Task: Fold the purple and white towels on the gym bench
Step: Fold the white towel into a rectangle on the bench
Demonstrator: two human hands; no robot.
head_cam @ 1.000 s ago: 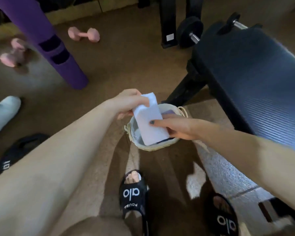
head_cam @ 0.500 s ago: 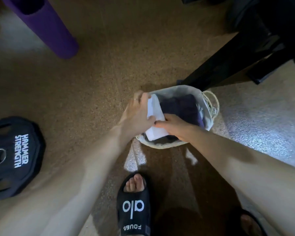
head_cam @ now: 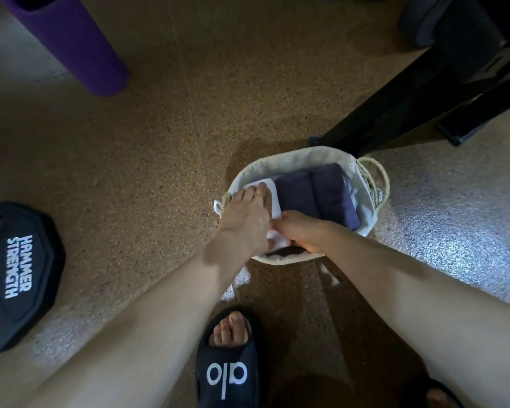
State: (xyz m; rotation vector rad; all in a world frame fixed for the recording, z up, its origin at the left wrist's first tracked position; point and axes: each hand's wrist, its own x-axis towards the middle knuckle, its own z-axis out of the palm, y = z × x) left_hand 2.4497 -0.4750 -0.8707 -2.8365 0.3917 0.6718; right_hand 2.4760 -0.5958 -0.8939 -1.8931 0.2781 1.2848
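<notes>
A folded white towel [head_cam: 273, 198] stands on edge inside a lined woven basket [head_cam: 292, 156] on the floor, at the basket's left end. My left hand [head_cam: 246, 219] lies flat on top of it and presses it down. My right hand [head_cam: 302, 234] grips its near end at the basket's front rim. Two folded purple towels [head_cam: 318, 198] lie side by side in the basket to the right of the white one. Only the black leg of the gym bench [head_cam: 395, 107] shows at the upper right.
A purple foam roller [head_cam: 68, 42] leans at the upper left. A black Hammer Strength weight plate [head_cam: 15, 275] lies on the floor at the left. My black slide sandal [head_cam: 227, 369] stands just in front of the basket, the other at the bottom right.
The white towel went from above the basket down into its left end, both hands following. The view tilted down, so the bench top left the frame.
</notes>
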